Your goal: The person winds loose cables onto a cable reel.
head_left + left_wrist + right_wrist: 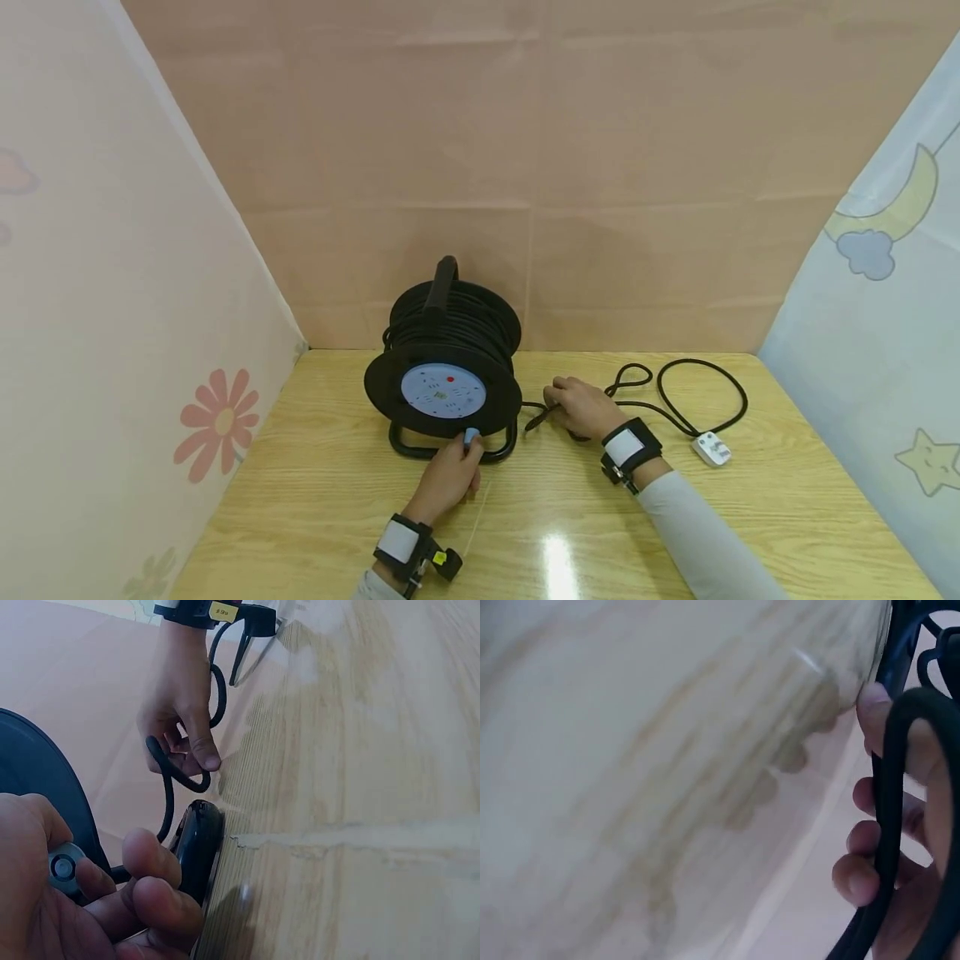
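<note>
A black cable reel [390, 383] with a pale blue socket panel [444, 390] stands at the back of the table, cable wound on its drum. My left hand [444, 479] pinches the small blue-grey knob [471, 437] at the lower front of the reel's disc, and in the left wrist view the knob [64, 866] shows between thumb and finger. To the right of the reel, my right hand [585, 407] grips the loose black cable [889, 802] close over the table. The cable loops past its curled fingers in the right wrist view.
The free cable lies in loops right of my right hand and ends in a white plug [711, 448]. A black tube frame [408, 450] carries the reel. A brown-pink backdrop [637, 183] rises behind the table [315, 517], with printed side panels at left and right.
</note>
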Motion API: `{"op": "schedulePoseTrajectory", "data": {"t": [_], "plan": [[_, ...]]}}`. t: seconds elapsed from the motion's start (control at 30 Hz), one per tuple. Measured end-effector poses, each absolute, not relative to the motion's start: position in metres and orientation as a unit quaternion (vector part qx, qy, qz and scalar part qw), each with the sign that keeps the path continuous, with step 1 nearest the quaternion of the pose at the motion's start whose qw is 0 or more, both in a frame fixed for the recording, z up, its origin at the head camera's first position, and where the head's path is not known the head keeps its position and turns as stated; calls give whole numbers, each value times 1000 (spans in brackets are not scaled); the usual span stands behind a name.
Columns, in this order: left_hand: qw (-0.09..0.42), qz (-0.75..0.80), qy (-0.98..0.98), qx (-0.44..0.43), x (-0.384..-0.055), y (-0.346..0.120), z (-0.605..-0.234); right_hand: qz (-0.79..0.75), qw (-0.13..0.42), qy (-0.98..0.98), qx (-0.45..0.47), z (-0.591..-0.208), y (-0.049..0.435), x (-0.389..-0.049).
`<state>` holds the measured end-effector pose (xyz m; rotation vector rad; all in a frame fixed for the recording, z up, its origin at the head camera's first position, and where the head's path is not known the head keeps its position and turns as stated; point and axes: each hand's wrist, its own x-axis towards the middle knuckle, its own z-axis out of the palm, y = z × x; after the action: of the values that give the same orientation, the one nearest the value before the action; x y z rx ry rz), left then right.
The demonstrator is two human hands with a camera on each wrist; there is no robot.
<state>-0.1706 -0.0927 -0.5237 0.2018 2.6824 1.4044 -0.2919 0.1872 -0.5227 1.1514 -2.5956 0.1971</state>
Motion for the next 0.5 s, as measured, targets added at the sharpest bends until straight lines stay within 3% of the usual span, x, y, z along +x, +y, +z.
{"op": "schedulePoseTrajectory", "data": {"t": [0.3,0.5], "plan": [[53,459,885,61,-171,-92,-525,161,126,-888,412,-523,189,-282],[49,457,886,58,-171,-95,-525,239,93,-893,371,-524,192,-271]]}}
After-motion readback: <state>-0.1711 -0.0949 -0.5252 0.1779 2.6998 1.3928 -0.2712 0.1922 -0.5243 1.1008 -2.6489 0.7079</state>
